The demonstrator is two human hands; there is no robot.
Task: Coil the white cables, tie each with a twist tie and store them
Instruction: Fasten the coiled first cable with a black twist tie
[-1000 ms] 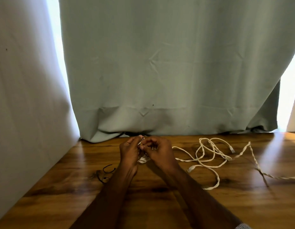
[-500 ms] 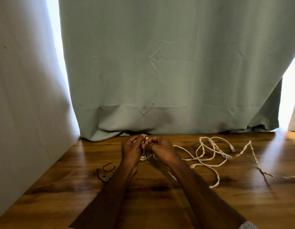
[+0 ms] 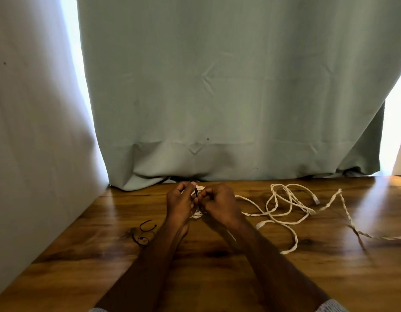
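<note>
Head view: both hands sit near the table's [image 3: 217, 278] back edge, and since a second ago a black twist tie [image 3: 196, 191] has come upright between them. The left hand [image 3: 180, 202] grips the small white coil [image 3: 197, 214]; the right hand [image 3: 218, 206] pinches the tie, so tying seems underway. Loose cables [image 3: 285, 206] sprawl lengthwise toward the right edge.

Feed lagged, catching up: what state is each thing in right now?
Coil: bundled, held between both hands above the table.
Twist tie: black, pinched at the coil.
Left hand: grips coil.
Right hand: pinches tie.
Loose cables: tangled, uncoiled.
Spare ties: lying unused.
</note>
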